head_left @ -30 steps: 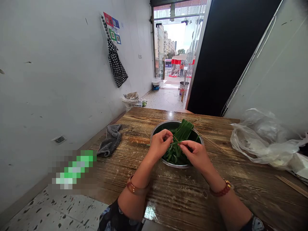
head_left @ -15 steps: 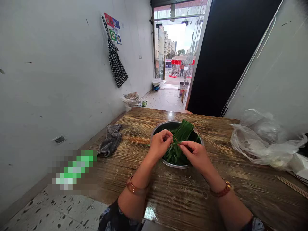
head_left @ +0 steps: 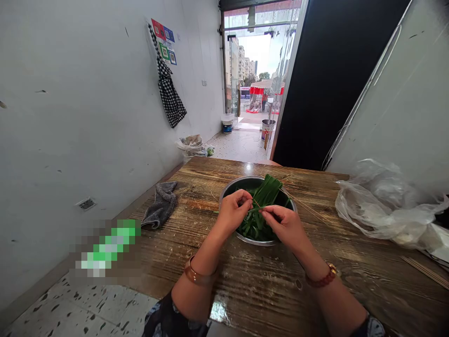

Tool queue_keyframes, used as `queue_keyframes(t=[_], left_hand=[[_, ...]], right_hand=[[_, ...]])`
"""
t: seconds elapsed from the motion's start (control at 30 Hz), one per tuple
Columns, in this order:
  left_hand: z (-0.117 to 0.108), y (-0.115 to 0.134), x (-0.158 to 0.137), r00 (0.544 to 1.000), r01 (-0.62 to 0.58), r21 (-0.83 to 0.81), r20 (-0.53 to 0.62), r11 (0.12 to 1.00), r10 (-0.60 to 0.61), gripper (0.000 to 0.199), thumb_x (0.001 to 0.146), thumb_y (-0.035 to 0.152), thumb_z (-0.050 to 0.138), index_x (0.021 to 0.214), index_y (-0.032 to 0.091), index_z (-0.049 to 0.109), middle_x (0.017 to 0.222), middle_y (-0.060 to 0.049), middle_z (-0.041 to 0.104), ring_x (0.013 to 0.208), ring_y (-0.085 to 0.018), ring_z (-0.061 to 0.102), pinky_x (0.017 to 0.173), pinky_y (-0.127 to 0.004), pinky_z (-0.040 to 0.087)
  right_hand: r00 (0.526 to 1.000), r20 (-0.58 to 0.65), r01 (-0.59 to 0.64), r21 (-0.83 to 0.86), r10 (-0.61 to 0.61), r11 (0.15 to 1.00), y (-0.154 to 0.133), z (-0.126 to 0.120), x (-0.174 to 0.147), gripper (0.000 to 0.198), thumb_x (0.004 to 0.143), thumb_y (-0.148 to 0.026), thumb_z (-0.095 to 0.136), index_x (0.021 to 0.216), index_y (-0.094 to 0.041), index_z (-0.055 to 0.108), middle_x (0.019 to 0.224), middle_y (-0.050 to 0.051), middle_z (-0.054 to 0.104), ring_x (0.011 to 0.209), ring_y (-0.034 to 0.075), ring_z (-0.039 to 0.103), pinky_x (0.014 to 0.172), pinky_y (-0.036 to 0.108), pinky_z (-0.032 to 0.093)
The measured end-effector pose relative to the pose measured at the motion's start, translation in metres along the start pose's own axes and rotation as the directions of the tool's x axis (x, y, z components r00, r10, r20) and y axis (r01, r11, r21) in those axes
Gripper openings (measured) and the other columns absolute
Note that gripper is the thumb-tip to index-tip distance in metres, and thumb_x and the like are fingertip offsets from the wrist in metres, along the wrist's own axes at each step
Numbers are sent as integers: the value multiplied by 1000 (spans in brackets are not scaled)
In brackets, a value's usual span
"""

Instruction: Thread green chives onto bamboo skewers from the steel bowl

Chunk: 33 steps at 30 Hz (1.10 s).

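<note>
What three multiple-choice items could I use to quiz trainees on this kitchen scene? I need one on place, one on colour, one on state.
1. Where is the grey rag?
A. On the table's left edge
B. In the bowl
C. On the floor

2. What colour are the leaves in the bowl?
A. Red
B. Green
C. Yellow

3. How are the hands?
A. Flat on the table
B. Hanging at the sides
C. Pinching leaves over the bowl

Answers: 1 A, it lies on the wooden table near the wall. 2 B, they are dark green. 3 C, left hand and right hand pinch leaves between them.
</note>
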<state>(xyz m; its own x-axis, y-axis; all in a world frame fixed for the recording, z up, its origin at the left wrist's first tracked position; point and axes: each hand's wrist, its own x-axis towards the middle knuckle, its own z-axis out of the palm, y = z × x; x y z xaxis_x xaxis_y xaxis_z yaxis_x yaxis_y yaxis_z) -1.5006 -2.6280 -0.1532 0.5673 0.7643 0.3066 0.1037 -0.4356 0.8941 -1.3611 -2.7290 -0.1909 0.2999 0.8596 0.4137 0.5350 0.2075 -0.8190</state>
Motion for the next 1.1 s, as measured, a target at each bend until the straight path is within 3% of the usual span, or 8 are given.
queue_keyframes(t=[0.67,1.1], left_hand=[[-1,6,1,997,67,-35,-48,997,-68,2,74,18,54,75,18,54,59,4,59,49,-9,50,49,-21,40],[1,3,1,1000,21,-64,-3,998,-22,2,74,19,55,75,18,55,60,3,59,51,-9,50,50,-20,40]], right_hand=[[1000,14,5,-22,-4,1000,-4,0,-1,24,86,-35,53,88,-21,72,85,5,73,76,19,66,70,31,52],[1000,2,6,-19,-6,1000,-1,1,0,24,85,-35,53,89,-21,73,87,5,74,75,19,66,70,33,53]])
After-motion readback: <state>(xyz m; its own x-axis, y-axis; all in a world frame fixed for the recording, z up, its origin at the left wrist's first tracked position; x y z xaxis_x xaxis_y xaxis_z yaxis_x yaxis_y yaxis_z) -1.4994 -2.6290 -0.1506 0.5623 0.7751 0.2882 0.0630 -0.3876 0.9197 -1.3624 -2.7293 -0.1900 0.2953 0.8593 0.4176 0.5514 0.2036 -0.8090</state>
